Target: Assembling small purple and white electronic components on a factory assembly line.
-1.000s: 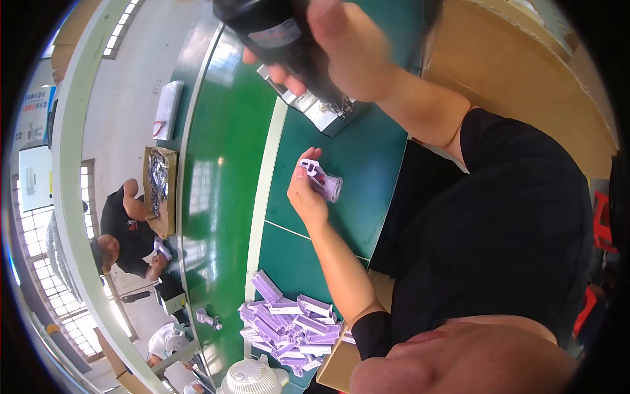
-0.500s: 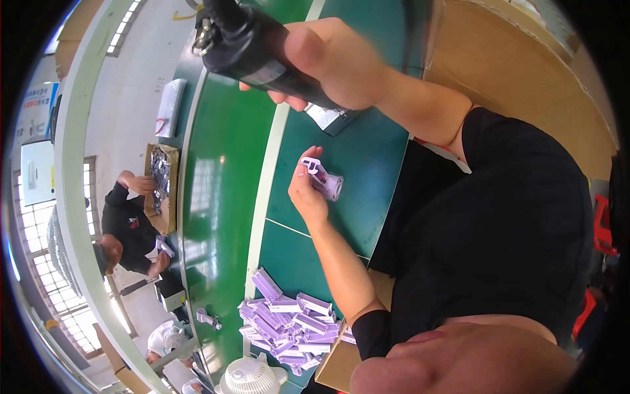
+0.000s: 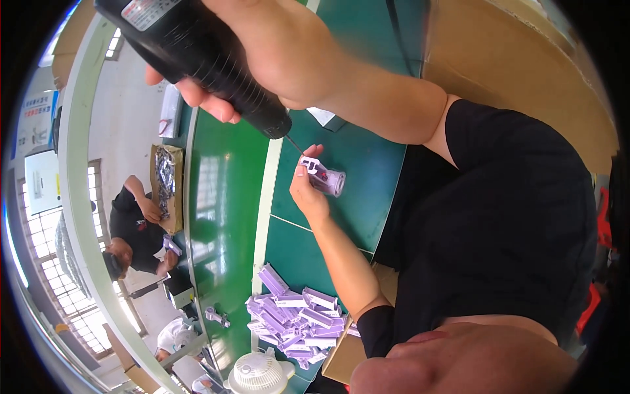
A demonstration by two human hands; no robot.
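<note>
My right hand [image 3: 279, 56] is wrapped round a black electric screwdriver [image 3: 213, 69] at the upper part of the picture. Its thin bit slants down to a light purple plastic housing [image 3: 333, 182], and the tip meets or almost meets the housing's upper end. Whether it sits in a screw is too small to tell. My left hand [image 3: 310, 197] grips that housing just above the green table [image 3: 367, 164]; a small red detail shows inside it, and its rounded end points away from the fingers.
Similar light purple plastic parts [image 3: 298, 318] lie heaped on the table beside a white fan [image 3: 257, 373]. Beyond a pale rail runs a shiny green surface [image 3: 226, 171] with one purple part [image 3: 216, 316]. Across it, a co-worker [image 3: 134, 220] reaches into a carton of small parts [image 3: 172, 226].
My right hand has swung the screwdriver round, so its bit now points at the housing. My left hand stays nearly in place, still holding the housing.
</note>
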